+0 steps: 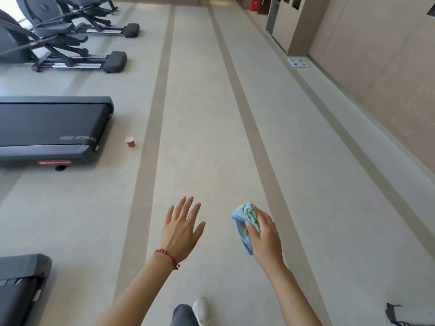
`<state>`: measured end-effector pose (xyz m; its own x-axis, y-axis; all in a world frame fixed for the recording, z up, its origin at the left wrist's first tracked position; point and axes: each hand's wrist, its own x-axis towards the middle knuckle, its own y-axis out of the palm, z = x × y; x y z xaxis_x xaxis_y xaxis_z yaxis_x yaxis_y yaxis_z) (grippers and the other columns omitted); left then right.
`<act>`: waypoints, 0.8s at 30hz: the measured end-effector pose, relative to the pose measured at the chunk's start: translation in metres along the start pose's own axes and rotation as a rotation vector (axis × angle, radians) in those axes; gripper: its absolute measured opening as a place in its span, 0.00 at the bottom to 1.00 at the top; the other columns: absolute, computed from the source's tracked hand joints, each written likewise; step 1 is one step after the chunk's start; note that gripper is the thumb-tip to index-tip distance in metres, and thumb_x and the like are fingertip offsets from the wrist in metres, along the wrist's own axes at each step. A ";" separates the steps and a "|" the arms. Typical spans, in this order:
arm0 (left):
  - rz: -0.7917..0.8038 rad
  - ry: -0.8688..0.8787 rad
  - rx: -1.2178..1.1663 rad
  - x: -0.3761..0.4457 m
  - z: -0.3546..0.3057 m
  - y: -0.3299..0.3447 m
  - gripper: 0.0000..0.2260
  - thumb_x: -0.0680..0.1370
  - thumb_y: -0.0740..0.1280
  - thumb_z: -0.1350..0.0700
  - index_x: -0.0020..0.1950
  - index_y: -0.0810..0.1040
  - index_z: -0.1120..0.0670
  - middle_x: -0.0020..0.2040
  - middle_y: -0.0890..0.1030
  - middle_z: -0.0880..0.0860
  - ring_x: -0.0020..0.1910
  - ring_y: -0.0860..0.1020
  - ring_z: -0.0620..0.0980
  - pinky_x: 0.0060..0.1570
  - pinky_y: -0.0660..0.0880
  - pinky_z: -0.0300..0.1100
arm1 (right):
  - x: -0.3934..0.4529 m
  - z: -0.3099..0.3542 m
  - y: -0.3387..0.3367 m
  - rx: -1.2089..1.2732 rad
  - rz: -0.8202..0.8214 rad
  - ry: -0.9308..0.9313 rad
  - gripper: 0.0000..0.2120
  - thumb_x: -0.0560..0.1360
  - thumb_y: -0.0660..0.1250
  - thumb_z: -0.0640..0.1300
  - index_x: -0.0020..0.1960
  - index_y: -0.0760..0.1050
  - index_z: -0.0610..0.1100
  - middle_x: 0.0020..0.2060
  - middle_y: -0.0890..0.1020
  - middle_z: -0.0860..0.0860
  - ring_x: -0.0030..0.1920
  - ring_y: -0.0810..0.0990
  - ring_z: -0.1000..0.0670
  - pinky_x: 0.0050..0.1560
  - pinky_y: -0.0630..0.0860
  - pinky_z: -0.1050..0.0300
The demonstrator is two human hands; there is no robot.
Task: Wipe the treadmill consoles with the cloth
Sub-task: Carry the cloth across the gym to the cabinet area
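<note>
Right hand [264, 234] grips bunched blue cloth [244, 224], fingers [250, 230] wrapped around it, at 5 o'clock of frame. Left hand [181, 228] empty, fingers spread wide, palm down over floor [211, 114], red bracelet [166, 255] on wrist. Treadmill [51, 128] deck at 9 o'clock, consoles out of view. Second treadmill [21, 285] at 8 o'clock. Red paper cup [130, 141] upright on floor just beside first treadmill. Ellipticals [58, 36] at 10 o'clock.
</note>
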<state>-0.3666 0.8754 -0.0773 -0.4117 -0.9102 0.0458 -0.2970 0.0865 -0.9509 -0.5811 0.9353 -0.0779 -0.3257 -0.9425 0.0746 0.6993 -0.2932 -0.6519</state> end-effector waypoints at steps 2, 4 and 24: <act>-0.003 0.007 0.002 0.043 0.008 -0.006 0.29 0.81 0.42 0.41 0.64 0.74 0.58 0.65 0.74 0.59 0.64 0.71 0.60 0.58 0.71 0.60 | 0.042 0.005 0.003 -0.004 -0.001 -0.004 0.20 0.78 0.59 0.46 0.69 0.65 0.49 0.65 0.72 0.54 0.64 0.70 0.52 0.60 0.64 0.63; -0.005 0.007 0.006 0.084 0.014 -0.008 0.29 0.81 0.42 0.41 0.63 0.74 0.58 0.64 0.74 0.59 0.64 0.71 0.60 0.58 0.70 0.60 | 0.081 0.006 0.005 -0.006 -0.004 -0.002 0.20 0.78 0.59 0.46 0.69 0.65 0.48 0.65 0.72 0.53 0.64 0.70 0.52 0.60 0.65 0.62; -0.018 -0.039 0.048 0.541 0.036 0.000 0.30 0.81 0.42 0.41 0.63 0.76 0.58 0.64 0.75 0.59 0.63 0.73 0.61 0.57 0.70 0.60 | 0.548 -0.024 0.000 0.008 0.036 -0.044 0.19 0.78 0.60 0.45 0.69 0.66 0.48 0.64 0.72 0.55 0.59 0.67 0.58 0.59 0.62 0.65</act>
<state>-0.5581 0.3683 -0.0639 -0.3721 -0.9267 0.0520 -0.2623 0.0512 -0.9636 -0.7747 0.4228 -0.0556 -0.2720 -0.9586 0.0847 0.7153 -0.2602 -0.6486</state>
